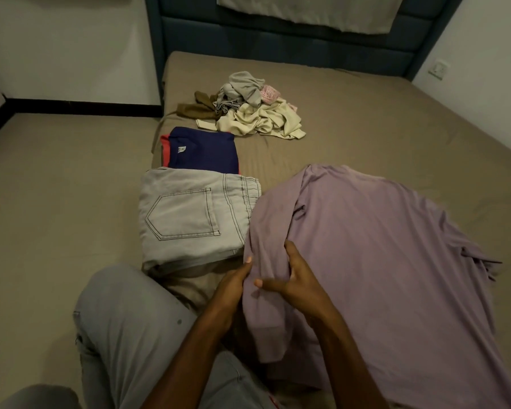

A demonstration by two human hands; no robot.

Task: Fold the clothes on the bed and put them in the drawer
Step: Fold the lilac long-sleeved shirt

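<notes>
Lilac shirt (381,246) lies spread and rumpled; left hand (233,286) and right hand (292,278) pinch its sleeve.

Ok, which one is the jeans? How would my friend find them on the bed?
Look at the brown bed, along its left edge. Two folded things lie there in a row; the jeans are the nearer one, just left of the big purple shirt. They are pale grey with a stitched back pocket on top, unlike the dark blue folded shirt behind them.
</notes>
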